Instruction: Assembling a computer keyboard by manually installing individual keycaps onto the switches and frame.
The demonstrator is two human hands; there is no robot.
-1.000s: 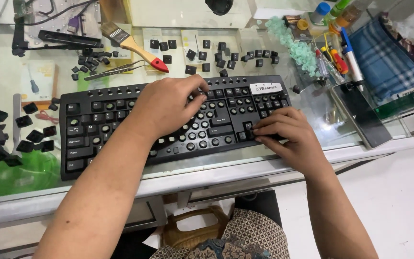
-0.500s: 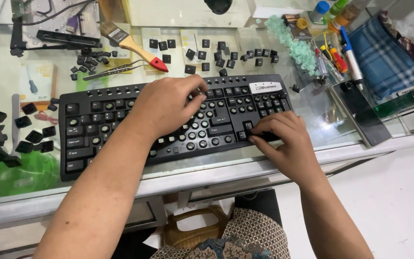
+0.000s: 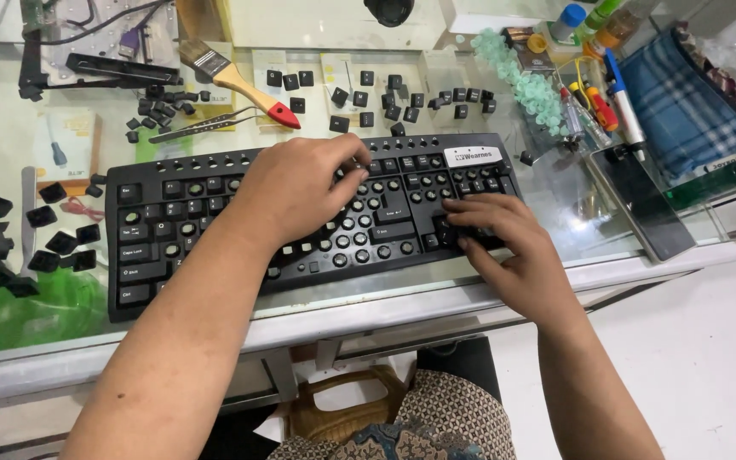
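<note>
- Head view: the left hand (image 3: 304, 192) lies loosely spread, palm down, on the middle of the black keyboard (image 3: 163, 247), grasping nothing.
- The right hand (image 3: 504, 234) presses curled fingers onto keys at the keyboard's right end.
- Many keys are missing, leaving bare round stems.
- Loose keycaps (image 3: 402, 98) and a brush (image 3: 236, 81) lie on the glass desk (image 3: 572, 204) behind.
</note>
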